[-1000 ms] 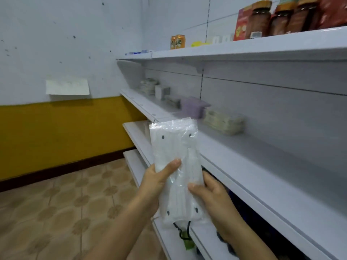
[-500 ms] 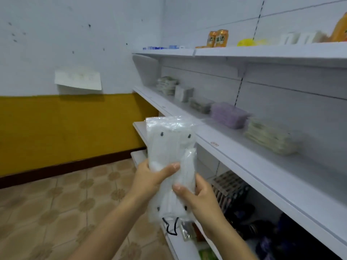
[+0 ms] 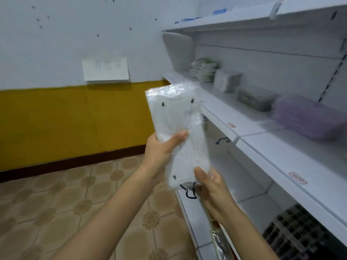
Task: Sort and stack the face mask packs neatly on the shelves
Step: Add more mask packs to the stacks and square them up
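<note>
While both hands' grip clasps the mask pack (image 3: 176, 117), white shelves (image 3: 262, 139) flank tiled floor (image 3: 56, 194).

Near shelf (image 3: 281, 156) bare; purple stack (image 3: 308, 119) (blurred) blocks far end.

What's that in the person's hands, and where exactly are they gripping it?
A clear pack of white face masks. The left hand grips its left edge near the middle, thumb across the front; the right hand holds the bottom end.
</note>
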`<state>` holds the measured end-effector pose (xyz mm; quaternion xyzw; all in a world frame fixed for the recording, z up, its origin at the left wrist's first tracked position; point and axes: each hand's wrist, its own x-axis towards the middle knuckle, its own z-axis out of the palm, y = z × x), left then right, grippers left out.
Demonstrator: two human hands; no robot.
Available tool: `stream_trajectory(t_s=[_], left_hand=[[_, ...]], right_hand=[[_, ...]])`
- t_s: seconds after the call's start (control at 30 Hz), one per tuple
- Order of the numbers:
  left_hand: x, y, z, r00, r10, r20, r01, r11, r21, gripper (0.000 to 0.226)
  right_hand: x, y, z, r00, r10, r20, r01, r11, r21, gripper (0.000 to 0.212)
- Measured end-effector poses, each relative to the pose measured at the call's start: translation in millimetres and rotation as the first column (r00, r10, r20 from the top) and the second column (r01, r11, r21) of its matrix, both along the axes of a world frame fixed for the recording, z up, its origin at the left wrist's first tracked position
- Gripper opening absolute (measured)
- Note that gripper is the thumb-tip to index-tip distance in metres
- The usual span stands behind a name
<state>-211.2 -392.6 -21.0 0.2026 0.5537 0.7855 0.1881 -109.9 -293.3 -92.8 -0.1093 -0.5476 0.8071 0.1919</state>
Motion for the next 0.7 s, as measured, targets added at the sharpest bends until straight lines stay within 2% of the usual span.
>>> stream_trajectory(t_s=[0.07,0.17,0.3,0.37,0.53,0.63,0.7], left_hand=[[-28.4,14.8,1.4,0.999,0.034,0.041,-0.036,0.998,0.054,0.037],[-62.8,31.5,-0.6,0.990,0.060,0.131,-0.078,0.987,0.138,0.043],[-115.1,47.5,-7.3,0.981,0.037,0.190,-0.077,0.976,0.203,0.042],[-145.6,55.0,-9.5,0.981,0.005,0.193,-0.051,0.971,0.233,0.039],[-229.1,85.3,-6.4,0.973,-0.129,0.194,0.072,0.959,0.275,0.040],[-286.3,101.3,2.3,0.966,-0.213,0.148,0.162,0.941,0.298,0.045],[-326.3,110.1,8.8,0.961,-0.256,0.105,0.212,0.925,0.316,0.048]], right_hand=[[-30.2,11.9,2.7,0.998,0.040,-0.054,-0.044,0.997,-0.065,0.085],[-73.0,20.4,8.6,0.990,0.085,-0.113,-0.101,0.984,-0.147,0.066],[-132.4,30.1,19.9,0.991,0.001,-0.134,-0.023,0.986,-0.165,0.054],[-162.5,36.3,22.8,0.991,-0.025,-0.133,0.002,0.984,-0.176,0.046],[-250.0,59.4,26.2,0.975,-0.132,-0.181,0.071,0.949,-0.308,0.051],[-305.9,69.5,34.9,0.951,-0.212,-0.223,0.137,0.940,-0.312,0.051],[-334.8,79.7,43.7,0.931,-0.296,-0.216,0.234,0.934,-0.269,0.044]])
